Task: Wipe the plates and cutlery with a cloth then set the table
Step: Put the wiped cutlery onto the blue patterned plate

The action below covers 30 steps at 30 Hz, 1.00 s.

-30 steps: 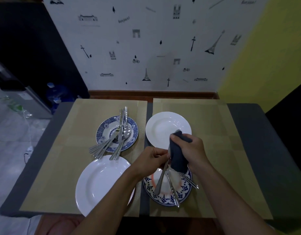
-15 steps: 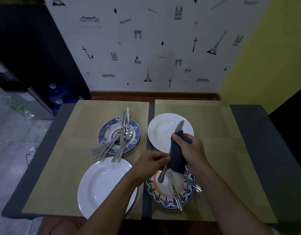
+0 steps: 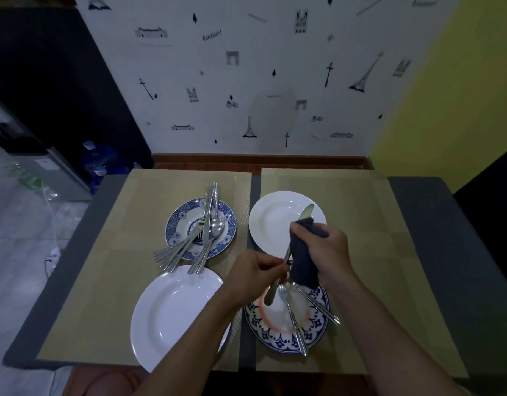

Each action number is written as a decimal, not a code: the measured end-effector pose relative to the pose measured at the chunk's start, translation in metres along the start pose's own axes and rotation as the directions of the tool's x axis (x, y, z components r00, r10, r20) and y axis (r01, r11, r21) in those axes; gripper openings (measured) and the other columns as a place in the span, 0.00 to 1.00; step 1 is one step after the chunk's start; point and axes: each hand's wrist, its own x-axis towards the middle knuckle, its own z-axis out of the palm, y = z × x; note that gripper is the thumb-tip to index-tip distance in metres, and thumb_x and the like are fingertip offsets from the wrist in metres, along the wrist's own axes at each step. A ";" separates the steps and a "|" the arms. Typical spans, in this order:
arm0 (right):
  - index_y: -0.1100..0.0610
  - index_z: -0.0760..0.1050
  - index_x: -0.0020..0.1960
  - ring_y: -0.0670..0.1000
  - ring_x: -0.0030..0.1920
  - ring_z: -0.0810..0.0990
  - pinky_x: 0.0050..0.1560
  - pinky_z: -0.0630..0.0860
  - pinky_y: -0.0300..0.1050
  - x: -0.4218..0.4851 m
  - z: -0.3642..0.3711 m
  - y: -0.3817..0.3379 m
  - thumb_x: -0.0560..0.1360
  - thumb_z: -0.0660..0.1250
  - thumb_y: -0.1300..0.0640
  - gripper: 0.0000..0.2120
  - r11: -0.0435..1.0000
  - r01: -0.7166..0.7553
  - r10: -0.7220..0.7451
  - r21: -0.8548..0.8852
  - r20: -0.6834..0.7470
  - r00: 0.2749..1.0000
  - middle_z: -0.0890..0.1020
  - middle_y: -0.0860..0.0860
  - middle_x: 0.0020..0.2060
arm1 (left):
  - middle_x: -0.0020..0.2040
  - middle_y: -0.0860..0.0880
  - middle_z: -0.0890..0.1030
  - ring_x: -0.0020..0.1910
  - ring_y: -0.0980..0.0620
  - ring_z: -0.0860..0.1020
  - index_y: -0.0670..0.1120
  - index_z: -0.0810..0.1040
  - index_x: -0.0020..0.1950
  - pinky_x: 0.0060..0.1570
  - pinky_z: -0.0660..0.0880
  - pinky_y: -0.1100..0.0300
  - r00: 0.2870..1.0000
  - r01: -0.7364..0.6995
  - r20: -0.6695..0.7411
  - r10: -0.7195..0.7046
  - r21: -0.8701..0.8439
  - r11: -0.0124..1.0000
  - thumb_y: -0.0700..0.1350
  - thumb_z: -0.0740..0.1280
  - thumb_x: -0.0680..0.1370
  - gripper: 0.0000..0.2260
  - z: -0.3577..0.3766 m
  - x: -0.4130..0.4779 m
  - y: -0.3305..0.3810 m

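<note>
Left hand (image 3: 256, 271): poised above blue-patterned plate (image 3: 318, 331), pinching knife (image 3: 307, 212) handle.
Right hand (image 3: 328, 247): clenched around dark cloth (image 3: 302, 265) wrapping the blade, tip poking out.

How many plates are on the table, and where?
4: far white plate, back right; near white plate, front left; blue floral plate, back left, holding cutlery; blue-rimmed plate, front right, partly hidden.
</note>
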 end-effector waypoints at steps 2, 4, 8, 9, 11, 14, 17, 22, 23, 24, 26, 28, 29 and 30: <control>0.55 0.84 0.45 0.55 0.42 0.87 0.48 0.84 0.53 0.006 0.000 -0.004 0.71 0.79 0.54 0.07 0.998 0.051 -0.052 -0.021 -0.033 0.998 0.87 0.52 0.36 | 0.33 0.51 0.84 0.33 0.56 0.81 0.48 0.87 0.41 0.37 0.75 0.62 0.998 -0.026 -0.049 0.030 0.065 0.998 0.44 0.71 0.78 0.08 0.005 0.002 0.001; 0.55 0.83 0.44 0.55 0.42 0.87 0.48 0.84 0.53 0.007 0.001 -0.003 0.70 0.80 0.53 0.08 0.995 0.067 -0.069 -0.072 -0.017 0.998 0.87 0.51 0.35 | 0.33 0.48 0.84 0.33 0.49 0.82 0.44 0.87 0.42 0.35 0.76 0.56 0.993 -0.044 -0.104 0.059 0.136 0.990 0.45 0.71 0.78 0.08 0.007 0.005 0.000; 0.55 0.83 0.44 0.54 0.40 0.86 0.41 0.81 0.47 -0.004 0.003 0.010 0.71 0.79 0.54 0.07 0.990 0.038 -0.032 -0.135 0.049 0.998 0.86 0.51 0.35 | 0.31 0.48 0.82 0.28 0.53 0.79 0.45 0.87 0.42 0.30 0.70 0.61 0.979 -0.088 -0.161 0.124 0.211 0.973 0.46 0.71 0.78 0.09 0.006 0.007 -0.001; 0.55 0.83 0.44 0.54 0.40 0.86 0.40 0.80 0.46 -0.005 0.004 0.014 0.72 0.78 0.53 0.07 0.990 0.038 -0.031 -0.136 0.054 0.998 0.86 0.51 0.35 | 0.30 0.47 0.82 0.27 0.55 0.77 0.45 0.86 0.41 0.30 0.68 0.63 0.980 -0.097 -0.152 0.130 0.207 0.973 0.46 0.71 0.78 0.09 0.006 0.006 -0.002; 0.55 0.83 0.45 0.54 0.40 0.86 0.39 0.80 0.45 -0.005 0.003 0.013 0.73 0.78 0.52 0.08 0.990 0.047 -0.041 -0.129 0.048 0.998 0.86 0.51 0.35 | 0.31 0.47 0.82 0.29 0.57 0.76 0.46 0.87 0.42 0.31 0.68 0.63 0.983 -0.095 -0.138 0.123 0.192 0.977 0.47 0.71 0.78 0.08 0.007 0.005 -0.005; 0.55 0.84 0.43 0.56 0.40 0.86 0.43 0.82 0.49 0.003 -0.001 0.003 0.72 0.78 0.51 0.08 0.993 0.071 -0.070 -0.090 0.015 0.997 0.86 0.52 0.34 | 0.34 0.51 0.84 0.31 0.53 0.81 0.51 0.88 0.48 0.32 0.73 0.62 0.987 -0.065 -0.132 0.087 0.163 0.985 0.47 0.73 0.77 0.04 0.005 0.005 -0.010; 0.54 0.84 0.43 0.57 0.42 0.87 0.47 0.84 0.54 0.009 -0.006 -0.008 0.73 0.78 0.51 0.07 0.994 0.084 -0.083 -0.069 0.006 0.997 0.87 0.52 0.36 | 0.38 0.53 0.86 0.35 0.52 0.84 0.53 0.87 0.52 0.38 0.79 0.57 0.990 -0.053 -0.125 0.070 0.139 0.989 0.48 0.74 0.76 0.06 0.006 0.003 -0.013; 0.54 0.84 0.46 0.53 0.46 0.85 0.45 0.82 0.48 0.011 -0.009 -0.015 0.77 0.74 0.52 0.05 0.995 0.100 -0.101 -0.024 -0.065 0.993 0.86 0.52 0.41 | 0.35 0.50 0.85 0.29 0.50 0.81 0.48 0.87 0.48 0.32 0.78 0.55 0.989 -0.010 -0.146 0.016 0.043 0.999 0.47 0.77 0.73 0.05 0.004 -0.001 -0.010; 0.53 0.84 0.47 0.54 0.47 0.85 0.45 0.82 0.48 0.011 -0.009 -0.015 0.77 0.73 0.52 0.05 0.995 0.104 -0.104 -0.012 -0.075 0.992 0.86 0.52 0.42 | 0.33 0.48 0.84 0.25 0.47 0.78 0.47 0.87 0.46 0.28 0.76 0.55 0.988 -0.002 -0.151 0.003 0.005 1.000 0.46 0.77 0.73 0.05 0.003 -0.002 -0.008; 0.52 0.84 0.47 0.53 0.47 0.85 0.46 0.83 0.49 0.010 -0.009 -0.014 0.77 0.74 0.52 0.04 0.995 0.103 -0.103 0.000 -0.067 0.992 0.86 0.52 0.42 | 0.32 0.46 0.84 0.23 0.45 0.77 0.46 0.87 0.45 0.26 0.75 0.55 0.988 -0.002 -0.153 0.000 -0.015 1.000 0.46 0.77 0.73 0.05 0.002 -0.003 -0.007; 0.52 0.85 0.49 0.53 0.48 0.86 0.50 0.84 0.52 0.008 -0.008 -0.014 0.75 0.76 0.52 0.05 0.996 0.090 -0.090 0.007 -0.010 0.996 0.87 0.50 0.42 | 0.30 0.43 0.83 0.22 0.42 0.77 0.46 0.86 0.44 0.26 0.74 0.57 0.991 -0.019 -0.130 0.016 -0.020 1.000 0.47 0.76 0.74 0.05 0.000 -0.004 -0.006; 0.52 0.85 0.50 0.54 0.48 0.86 0.52 0.84 0.55 0.005 -0.006 -0.012 0.73 0.78 0.53 0.07 0.998 0.064 -0.063 -0.010 0.064 0.996 0.88 0.50 0.42 | 0.30 0.42 0.83 0.24 0.40 0.79 0.47 0.86 0.42 0.28 0.75 0.57 0.993 -0.033 -0.118 0.030 -0.026 0.999 0.47 0.76 0.74 0.04 0.001 -0.006 -0.002; 0.53 0.85 0.50 0.55 0.48 0.86 0.52 0.84 0.56 0.003 -0.006 -0.010 0.72 0.78 0.53 0.09 0.999 0.045 -0.043 -0.020 0.099 0.994 0.88 0.50 0.42 | 0.31 0.43 0.83 0.27 0.39 0.80 0.48 0.86 0.42 0.30 0.77 0.55 0.991 -0.035 -0.127 0.031 -0.028 0.999 0.47 0.76 0.74 0.04 0.001 -0.006 0.000; 0.53 0.85 0.51 0.56 0.47 0.87 0.52 0.85 0.56 0.000 -0.005 -0.009 0.72 0.79 0.53 0.10 0.999 0.026 -0.020 -0.042 0.135 0.991 0.88 0.51 0.42 | 0.32 0.45 0.84 0.30 0.41 0.82 0.49 0.86 0.41 0.34 0.79 0.53 0.989 -0.033 -0.142 0.029 -0.025 0.999 0.47 0.76 0.74 0.03 0.002 -0.005 0.002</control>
